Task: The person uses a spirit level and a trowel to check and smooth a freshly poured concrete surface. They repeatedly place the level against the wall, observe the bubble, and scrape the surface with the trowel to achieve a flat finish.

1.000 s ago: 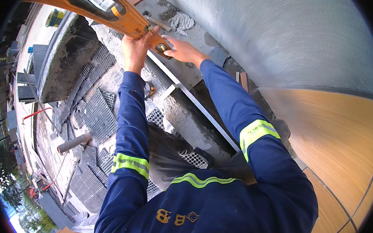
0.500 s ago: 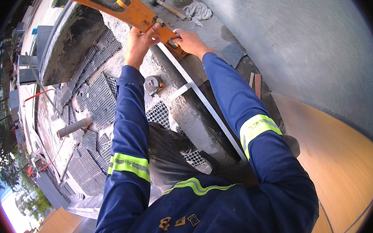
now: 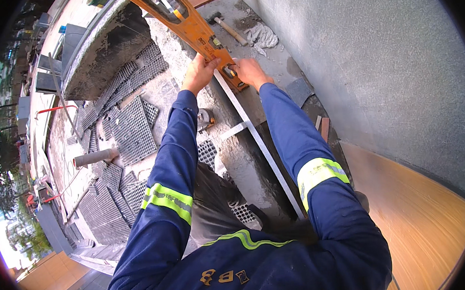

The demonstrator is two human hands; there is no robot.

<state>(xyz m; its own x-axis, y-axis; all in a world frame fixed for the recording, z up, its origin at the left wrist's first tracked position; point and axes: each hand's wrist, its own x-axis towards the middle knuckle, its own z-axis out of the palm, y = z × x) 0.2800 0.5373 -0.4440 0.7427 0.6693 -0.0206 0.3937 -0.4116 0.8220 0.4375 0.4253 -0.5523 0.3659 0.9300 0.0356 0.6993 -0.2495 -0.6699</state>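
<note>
A long orange spirit level (image 3: pixel 195 32) runs from the top edge down to the middle of the view. My left hand (image 3: pixel 201 71) is closed on its left side near the lower end, with the thumb on the level. My right hand (image 3: pixel 250 73) grips that lower end at the hand slot. Beneath the level lies a long pale metal bar (image 3: pixel 268 160) over a dark trench, with a short crosspiece (image 3: pixel 234 130) along it. A tape measure (image 3: pixel 206 119) sits on the rough concrete ledge just below my left hand.
A grey rendered wall (image 3: pixel 378 70) and wood-look panel (image 3: pixel 404 208) flank the right. A hammer (image 3: pixel 230 32), rag (image 3: pixel 261 36) and slate piece (image 3: pixel 299 92) lie ahead. Perforated plastic sheets (image 3: pixel 133 129), a grey pipe (image 3: pixel 96 158) and a curved concrete edge (image 3: pixel 104 51) occupy the left.
Both hands and the level appear lower and further right in the view than a second earlier, as does much of the surrounding scene. Both hands still grip the level.
</note>
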